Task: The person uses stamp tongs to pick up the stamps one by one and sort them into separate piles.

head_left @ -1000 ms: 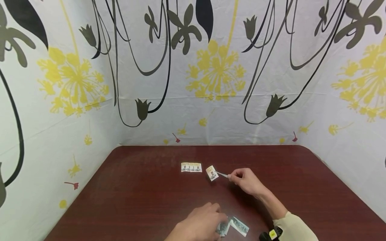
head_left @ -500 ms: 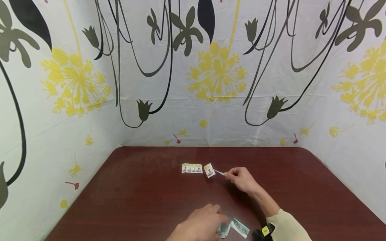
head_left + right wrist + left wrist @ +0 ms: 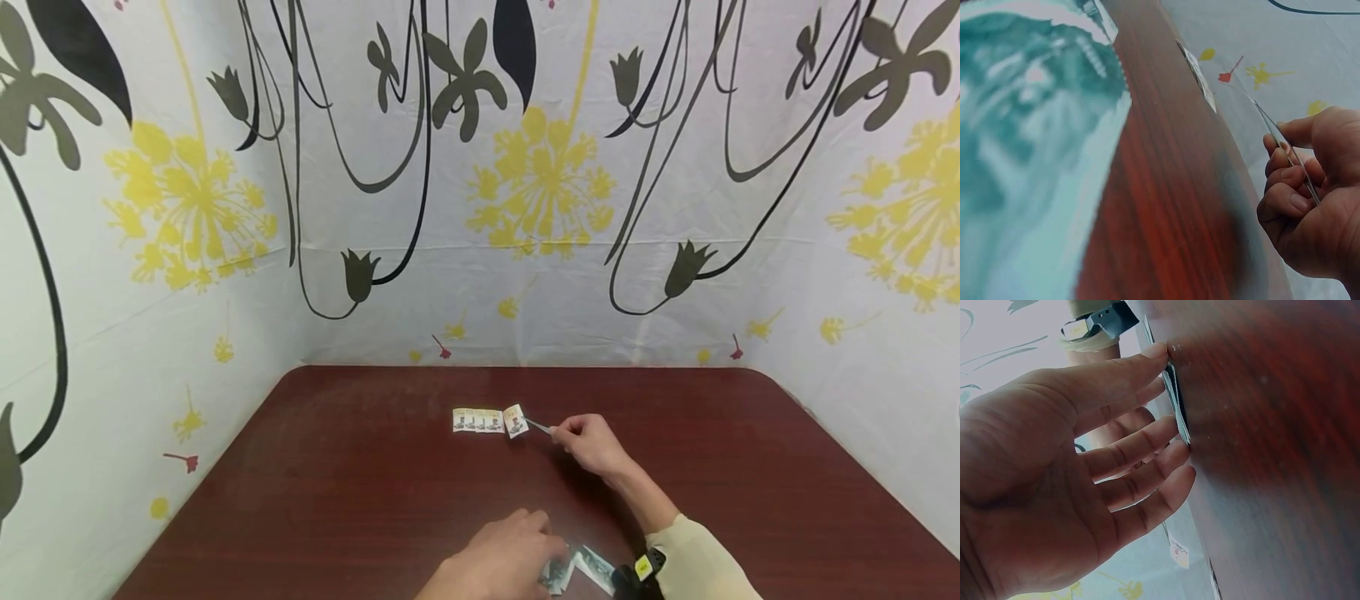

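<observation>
My right hand (image 3: 592,446) grips slim metal tweezers (image 3: 538,426), also plain in the right wrist view. At their tips hangs a small pale postage stamp (image 3: 516,422) with a yellow and dark picture, slightly tilted. Just left of it lies a row of similar stamps (image 3: 477,420), side by side. My left hand (image 3: 502,557) rests near the front of the table, its fingers relaxed and their tips at a few blue-green stamps (image 3: 1177,403). Its palm partly hides these in the head view. Another blue-green stamp (image 3: 594,568) lies just to their right.
The dark red-brown table (image 3: 337,500) has rounded far corners. White cloth (image 3: 637,333) with printed flowers hangs behind it and along both sides. A black wrist camera (image 3: 647,567) on the right wrist stands near the loose blue-green stamp.
My right hand has moved left with the tweezers, bringing the stamp from a clear gap to right beside the end of the row. The left hand stays where it was.
</observation>
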`<state>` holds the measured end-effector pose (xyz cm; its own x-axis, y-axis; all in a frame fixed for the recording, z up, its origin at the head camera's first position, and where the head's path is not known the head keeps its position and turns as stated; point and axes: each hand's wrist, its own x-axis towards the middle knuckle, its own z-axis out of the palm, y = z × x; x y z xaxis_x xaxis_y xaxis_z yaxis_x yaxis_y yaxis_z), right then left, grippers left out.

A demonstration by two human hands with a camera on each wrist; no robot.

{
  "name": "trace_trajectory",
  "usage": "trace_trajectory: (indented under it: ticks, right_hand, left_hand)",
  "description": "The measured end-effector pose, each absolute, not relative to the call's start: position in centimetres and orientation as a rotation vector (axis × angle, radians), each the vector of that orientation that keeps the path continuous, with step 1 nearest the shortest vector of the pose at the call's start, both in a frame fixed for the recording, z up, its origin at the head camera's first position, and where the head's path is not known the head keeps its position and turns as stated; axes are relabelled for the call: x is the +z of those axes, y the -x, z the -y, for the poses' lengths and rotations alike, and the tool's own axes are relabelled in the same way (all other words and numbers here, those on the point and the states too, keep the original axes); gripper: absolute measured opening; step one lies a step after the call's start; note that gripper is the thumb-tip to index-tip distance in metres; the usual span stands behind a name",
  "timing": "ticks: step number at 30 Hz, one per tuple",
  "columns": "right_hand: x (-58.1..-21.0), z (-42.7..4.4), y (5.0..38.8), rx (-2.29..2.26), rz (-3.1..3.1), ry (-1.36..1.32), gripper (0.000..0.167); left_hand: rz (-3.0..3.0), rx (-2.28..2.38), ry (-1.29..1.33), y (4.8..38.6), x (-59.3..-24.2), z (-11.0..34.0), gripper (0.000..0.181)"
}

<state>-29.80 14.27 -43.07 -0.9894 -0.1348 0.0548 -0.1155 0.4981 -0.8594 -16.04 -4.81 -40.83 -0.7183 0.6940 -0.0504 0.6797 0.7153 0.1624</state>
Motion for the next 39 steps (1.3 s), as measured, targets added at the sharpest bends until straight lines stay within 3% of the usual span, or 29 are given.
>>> trace_trajectory:
  ticks: [39]
  right_hand:
    - [-43.0,-11.1,31.1,-1.424,-2.747,0.084,0.03]
  left_hand:
    - [-2.73,0.262,-1.119,16.5,-40.7,5.0,0.031]
